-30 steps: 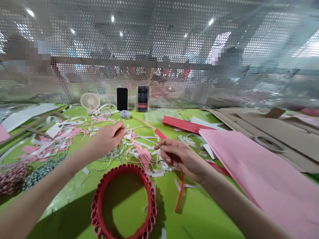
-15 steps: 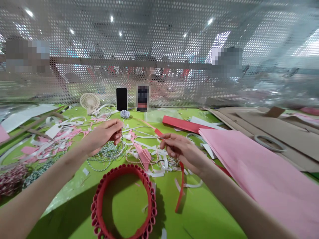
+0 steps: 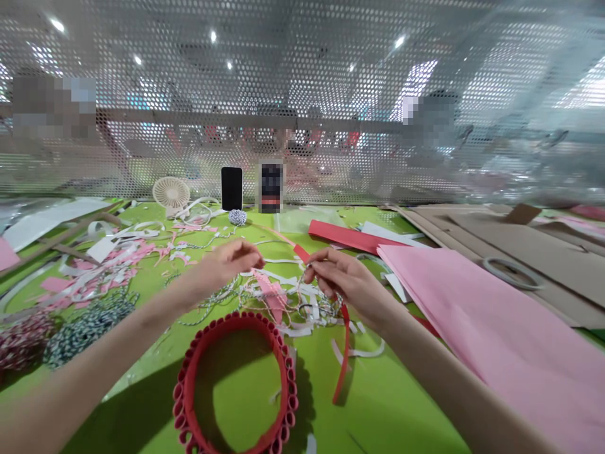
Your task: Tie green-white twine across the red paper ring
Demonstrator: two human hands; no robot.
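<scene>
The right hand point(image 3: 341, 282) pinches a strand of speckled twine point(image 3: 326, 304) between thumb and fingertips, above paper scraps point(image 3: 295, 329) at centre. The left hand point(image 3: 227, 266) has its fingertips drawn together; whether they grip anything cannot be told. A scalloped red paper ring point(image 3: 234, 384) lies below them on the green desk point(image 3: 392, 403), at bottom centre.

On the table point(image 3: 397, 403), a paper ring point(image 3: 185, 384) lies before the scrap heap point(image 3: 293, 329), with paper sheets point(image 3: 472, 315) to its right and a fan point(image 3: 171, 193) and phone point(image 3: 231, 188) behind.
</scene>
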